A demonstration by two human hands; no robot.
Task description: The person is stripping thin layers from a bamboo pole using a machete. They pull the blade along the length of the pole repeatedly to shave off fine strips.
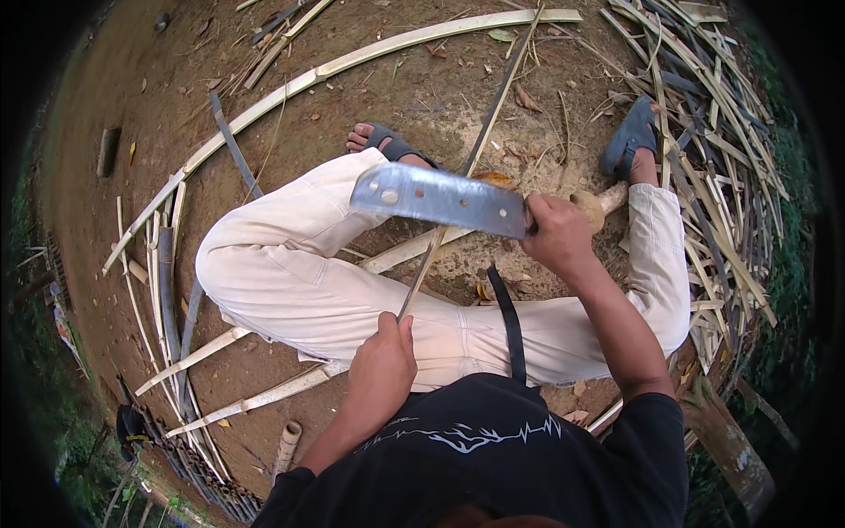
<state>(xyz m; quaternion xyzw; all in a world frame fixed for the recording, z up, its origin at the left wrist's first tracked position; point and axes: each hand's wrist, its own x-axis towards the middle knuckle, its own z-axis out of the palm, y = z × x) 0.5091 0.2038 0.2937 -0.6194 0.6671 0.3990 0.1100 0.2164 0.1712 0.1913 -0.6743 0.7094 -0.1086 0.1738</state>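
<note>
My right hand (pixel 559 231) is closed round the handle of a broad machete (pixel 444 198), whose blade points left across my lap. Behind the fist the handle's pale rounded end (pixel 588 211) shows. My left hand (pixel 384 356) grips the near end of a long thin bamboo strip (pixel 480 141), held slanting up and away to the right. The blade crosses over the strip about midway; whether its edge touches the strip I cannot tell. Beneath them lie my legs in cream trousers (pixel 290 255), with a black strap (pixel 509 326) across the right thigh.
A heap of split bamboo strips (pixel 717 176) lies along the right. One long pale split bamboo length (pixel 370 60) curves over the dirt ahead. More strips (pixel 167 282) and a short bamboo piece (pixel 286 444) lie at left. My sandalled feet (pixel 630 141) rest on the ground.
</note>
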